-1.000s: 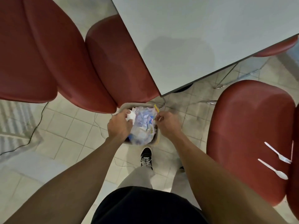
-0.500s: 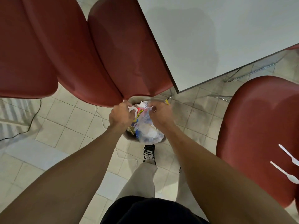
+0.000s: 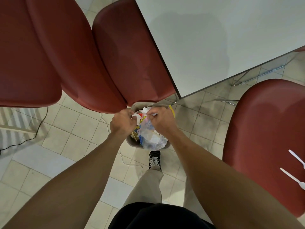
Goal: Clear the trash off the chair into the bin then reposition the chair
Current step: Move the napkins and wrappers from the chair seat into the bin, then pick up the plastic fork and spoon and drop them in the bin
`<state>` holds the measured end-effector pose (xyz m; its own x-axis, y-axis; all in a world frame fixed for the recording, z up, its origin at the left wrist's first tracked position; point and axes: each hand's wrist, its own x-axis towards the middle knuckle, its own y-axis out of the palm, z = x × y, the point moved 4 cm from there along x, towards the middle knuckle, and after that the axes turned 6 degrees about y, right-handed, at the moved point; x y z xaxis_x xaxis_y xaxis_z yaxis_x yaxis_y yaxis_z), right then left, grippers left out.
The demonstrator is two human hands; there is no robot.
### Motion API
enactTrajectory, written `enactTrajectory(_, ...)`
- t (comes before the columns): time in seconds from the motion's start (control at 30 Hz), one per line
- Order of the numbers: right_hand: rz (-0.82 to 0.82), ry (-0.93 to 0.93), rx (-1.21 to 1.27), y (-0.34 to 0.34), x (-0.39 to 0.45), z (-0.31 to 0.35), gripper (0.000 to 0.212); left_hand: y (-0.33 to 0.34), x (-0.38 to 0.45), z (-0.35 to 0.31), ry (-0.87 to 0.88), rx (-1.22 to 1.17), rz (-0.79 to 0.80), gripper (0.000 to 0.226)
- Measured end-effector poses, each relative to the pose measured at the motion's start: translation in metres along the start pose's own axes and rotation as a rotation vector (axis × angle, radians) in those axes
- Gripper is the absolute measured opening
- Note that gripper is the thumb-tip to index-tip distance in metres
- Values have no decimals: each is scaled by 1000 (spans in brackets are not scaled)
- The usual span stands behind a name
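A small beige bin (image 3: 134, 143) stands on the tiled floor under the front edge of a red chair, full of plastic bags and wrappers (image 3: 151, 138). Both my hands hover over its mouth. My left hand (image 3: 123, 123) pinches a scrap of white paper (image 3: 136, 116) with curled fingers. My right hand (image 3: 160, 119) is curled too, pinching white trash at the bin's top. On the red chair (image 3: 264, 129) at the right lie a white plastic fork (image 3: 296, 158) and a white plastic spoon (image 3: 292, 177).
A white table (image 3: 222, 38) fills the upper right, its corner close to the bin. Two red chairs (image 3: 128, 60) stand at the upper left, one seat overhanging the bin. A black cable (image 3: 38, 131) and a white cord (image 3: 125, 161) run over the floor. My shoe (image 3: 154, 159) is just below the bin.
Both hands have moved closer together over the bin, pushing the trash down into it. The view has shifted left, so the fork and spoon now sit at the right edge.
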<state>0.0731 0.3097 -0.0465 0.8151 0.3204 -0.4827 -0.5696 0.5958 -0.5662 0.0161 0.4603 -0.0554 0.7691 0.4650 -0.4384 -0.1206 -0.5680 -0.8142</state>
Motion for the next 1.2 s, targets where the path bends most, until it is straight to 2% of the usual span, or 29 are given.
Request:
enactTrajectory(0.2,-64,22,32,-7,-6,-9,24,-3,-6,-13,22,-9,-32,16)
enactTrajectory(0.3,-39,22,39,-13,-9,-14,13,-4,-13,-22,36,-20,-54,14)
enactTrajectory(0.53,-114,142,73,-35,-26,-47,17,-1,-26,-48,135,-26,-94,15)
enactTrajectory(0.7,-155,225,45,-74,-49,-98,24,25,-42,-92,293,144,9,26)
enactTrajectory(0.8,-176,283,41,-101,-63,-133,28,44,-56,-121,377,188,57,22)
enactTrajectory(0.93,-228,369,88,-140,-90,-192,32,86,-74,-171,424,226,140,20)
enactTrajectory(1.2,-401,572,202,-213,-164,-309,29,179,-125,-299,738,350,320,31)
